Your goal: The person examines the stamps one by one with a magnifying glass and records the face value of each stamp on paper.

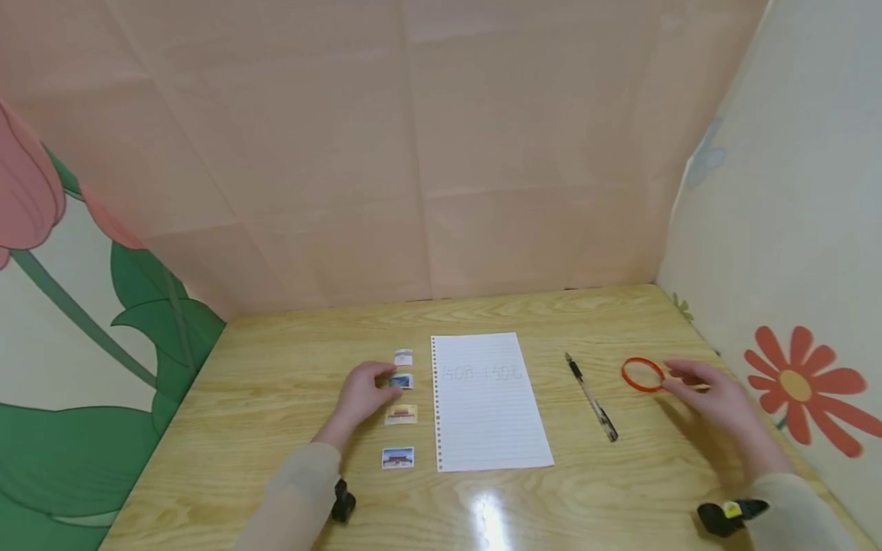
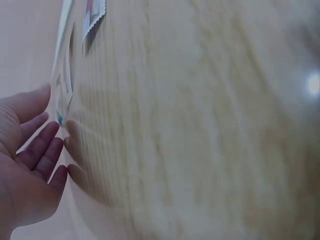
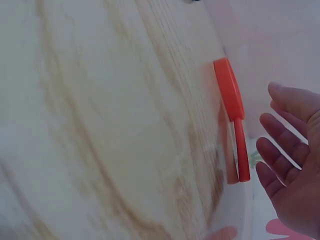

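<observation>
Several postage stamps lie in a column on the table, left of a sheet of lined paper (image 1: pixel 492 432). My left hand (image 1: pixel 360 398) reaches over the second stamp (image 1: pixel 403 381) from the back, its thumb and forefinger spread at that stamp's left part. Whether they touch it I cannot tell; in the left wrist view the fingers (image 2: pixel 42 150) are loosely bent and apart. On the right lies a red-rimmed magnifying glass (image 3: pixel 230 92), flat on the table. Beside its handle (image 3: pixel 241 155) my right hand (image 1: pixel 720 398) hovers with relaxed, parted fingers, apart from it in the right wrist view.
A black-gripped pen (image 1: pixel 594 405) lies between the paper and the magnifying glass. Faint writing marks the paper's upper part. A pink cloth wall (image 1: pixel 427 153) closes off the table's back, and a flower-printed panel (image 1: pixel 792 229) stands along the right.
</observation>
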### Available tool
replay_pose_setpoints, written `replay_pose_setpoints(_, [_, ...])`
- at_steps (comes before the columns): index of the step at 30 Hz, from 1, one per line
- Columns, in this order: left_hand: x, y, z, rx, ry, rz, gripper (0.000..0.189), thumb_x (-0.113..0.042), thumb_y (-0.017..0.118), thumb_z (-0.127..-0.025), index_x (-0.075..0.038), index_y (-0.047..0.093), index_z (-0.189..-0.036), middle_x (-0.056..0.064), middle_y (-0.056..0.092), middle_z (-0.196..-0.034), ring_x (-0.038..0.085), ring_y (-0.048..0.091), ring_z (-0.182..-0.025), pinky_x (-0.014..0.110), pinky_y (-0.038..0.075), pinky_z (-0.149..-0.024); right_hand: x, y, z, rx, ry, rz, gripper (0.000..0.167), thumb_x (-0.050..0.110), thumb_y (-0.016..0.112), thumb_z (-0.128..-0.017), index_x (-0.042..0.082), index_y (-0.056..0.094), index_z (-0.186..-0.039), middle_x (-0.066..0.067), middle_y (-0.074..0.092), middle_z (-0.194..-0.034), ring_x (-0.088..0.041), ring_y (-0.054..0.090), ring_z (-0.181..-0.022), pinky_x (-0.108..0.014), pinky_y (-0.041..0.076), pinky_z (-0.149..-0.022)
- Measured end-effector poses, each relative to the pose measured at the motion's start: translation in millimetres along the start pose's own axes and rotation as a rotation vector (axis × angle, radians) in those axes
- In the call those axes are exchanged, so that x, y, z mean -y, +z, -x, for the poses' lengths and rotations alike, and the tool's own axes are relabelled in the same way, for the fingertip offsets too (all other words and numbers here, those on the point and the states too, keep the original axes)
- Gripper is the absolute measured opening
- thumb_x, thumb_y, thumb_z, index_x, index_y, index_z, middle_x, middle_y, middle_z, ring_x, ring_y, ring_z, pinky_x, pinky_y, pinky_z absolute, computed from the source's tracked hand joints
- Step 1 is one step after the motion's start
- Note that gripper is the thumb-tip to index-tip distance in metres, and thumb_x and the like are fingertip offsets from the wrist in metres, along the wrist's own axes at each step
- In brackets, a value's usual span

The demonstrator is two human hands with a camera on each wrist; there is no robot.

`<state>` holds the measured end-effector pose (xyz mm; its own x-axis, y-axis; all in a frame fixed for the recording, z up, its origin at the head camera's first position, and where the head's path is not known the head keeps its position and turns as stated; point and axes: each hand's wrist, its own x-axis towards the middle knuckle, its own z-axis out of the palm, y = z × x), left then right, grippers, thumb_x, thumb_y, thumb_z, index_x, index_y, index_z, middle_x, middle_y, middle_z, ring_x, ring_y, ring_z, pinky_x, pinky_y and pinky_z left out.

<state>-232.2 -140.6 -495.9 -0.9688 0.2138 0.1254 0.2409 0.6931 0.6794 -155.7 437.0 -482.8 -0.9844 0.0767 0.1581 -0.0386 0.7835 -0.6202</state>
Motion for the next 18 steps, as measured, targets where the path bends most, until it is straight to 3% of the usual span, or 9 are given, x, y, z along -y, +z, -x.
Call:
replay_pose_setpoints(4, [0.6,2.0,-1.0,-0.003,-0.005,-0.009,0.042,-0.02,0.083,-0.081,-0.004,0.07,-0.118,0.013,0.066,-0.117,0.032,0.059,-0.112,0.049,0.044,-0.103,-5.9,-0.4,0.7,0.006,-0.007,0.001,0.048,0.03,0.069,-0.094,-0.002,0.06,-0.13,-0.025,0.06,-0.123,-0.001,0.051,-0.092,-0.016,0.043,-0.067])
replay_pose_setpoints(12, [2.7,3.0,-2.4,-0.006,-0.014,0.006,0.039,-0.019,0.082,-0.081,-0.006,0.071,-0.116,0.01,0.067,-0.115,0.03,0.06,-0.11,0.046,0.045,-0.102,-18.8,3.1,1.9,0.069,-0.019,-0.026,0.05,0.026,0.07,-0.094,-0.006,0.058,-0.13,-0.028,0.063,-0.118,0.015,0.048,-0.086,-0.009,0.043,-0.067])
replay_pose_setpoints(18, [5.5,3.1,-2.8,-0.002,0.005,0.017,0.037,-0.018,0.082,-0.082,-0.006,0.071,-0.115,0.01,0.066,-0.114,0.03,0.06,-0.11,0.047,0.045,-0.102,-22.7,3.1,1.6,0.09,-0.009,0.005,0.052,0.029,0.071,-0.093,-0.006,0.059,-0.13,-0.028,0.062,-0.121,0.009,0.049,-0.092,-0.012,0.042,-0.069])
